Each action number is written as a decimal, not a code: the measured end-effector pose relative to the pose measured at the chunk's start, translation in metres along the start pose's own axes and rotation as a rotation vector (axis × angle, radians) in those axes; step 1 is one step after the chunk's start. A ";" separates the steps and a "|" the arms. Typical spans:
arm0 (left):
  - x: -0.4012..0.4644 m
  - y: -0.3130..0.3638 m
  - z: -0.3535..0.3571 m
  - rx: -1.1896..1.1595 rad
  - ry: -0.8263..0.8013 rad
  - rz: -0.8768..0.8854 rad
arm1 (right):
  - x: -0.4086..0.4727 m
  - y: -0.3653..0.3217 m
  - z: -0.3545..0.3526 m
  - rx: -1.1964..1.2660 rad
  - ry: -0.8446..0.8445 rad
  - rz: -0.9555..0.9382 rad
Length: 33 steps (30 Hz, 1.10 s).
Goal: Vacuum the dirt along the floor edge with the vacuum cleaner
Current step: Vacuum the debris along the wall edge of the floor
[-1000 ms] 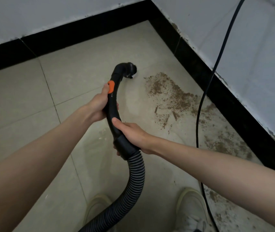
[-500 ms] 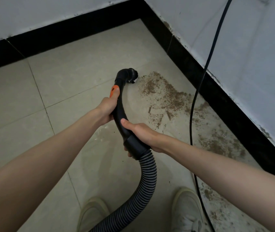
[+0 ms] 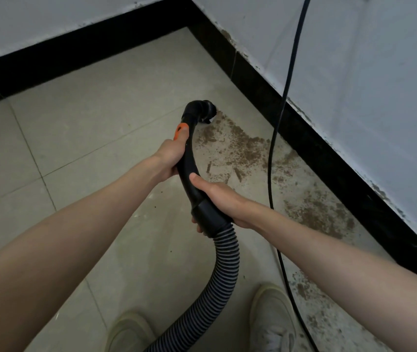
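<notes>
Shoes (image 3: 271, 323) are seen at the bottom edge, pale, planted on the beige tiled floor (image 3: 75, 128), with the ribbed grey hose (image 3: 224, 270) curving up between them. Higher up, the right hand (image 3: 217, 199) is wrapped round the black handle tube (image 3: 189, 168) just above the collar where the hose joins, thumb laid along the top, fingers curled beneath. Further along, the left hand (image 3: 170, 158) is closed round the same tube, its thumb pressed against the orange button (image 3: 180, 129). Both forearms are stretched forward and converge on the tube.

Beyond the hands, the tube is bent over into the nozzle (image 3: 206, 110), which is held down at the floor at the far end of the dirt patch (image 3: 243, 151). The brown dirt is spread rightward from there along the black skirting (image 3: 329, 158), and a second patch (image 3: 321, 214) is found nearer, against the same skirting. A black power cord (image 3: 271, 174) hangs down the white wall (image 3: 367, 85) and is trailed across the dirt.

Against the frame half a second ago, the nozzle is placed further toward the corner, and both grips are unchanged.
</notes>
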<state>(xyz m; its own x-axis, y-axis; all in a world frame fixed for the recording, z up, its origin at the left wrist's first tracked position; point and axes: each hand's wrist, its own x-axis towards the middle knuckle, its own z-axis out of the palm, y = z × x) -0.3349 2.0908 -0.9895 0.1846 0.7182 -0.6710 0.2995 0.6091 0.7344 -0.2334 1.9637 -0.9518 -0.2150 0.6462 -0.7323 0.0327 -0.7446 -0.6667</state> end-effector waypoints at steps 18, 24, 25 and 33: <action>0.013 0.019 -0.008 0.049 0.096 0.017 | 0.018 -0.016 -0.005 -0.026 -0.027 -0.041; -0.012 -0.007 -0.045 -0.063 0.138 -0.046 | 0.014 -0.014 0.026 -0.085 -0.135 -0.005; -0.018 -0.011 -0.047 -0.075 0.140 -0.053 | 0.011 -0.011 0.030 -0.081 -0.150 0.003; -0.042 -0.025 -0.035 -0.106 0.132 -0.073 | -0.013 0.003 0.035 -0.087 -0.172 0.046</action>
<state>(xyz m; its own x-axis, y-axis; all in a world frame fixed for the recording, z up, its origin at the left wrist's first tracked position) -0.3834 2.0571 -0.9764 0.0390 0.7044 -0.7088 0.2061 0.6884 0.6954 -0.2643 1.9468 -0.9393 -0.3746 0.5683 -0.7326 0.1287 -0.7506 -0.6481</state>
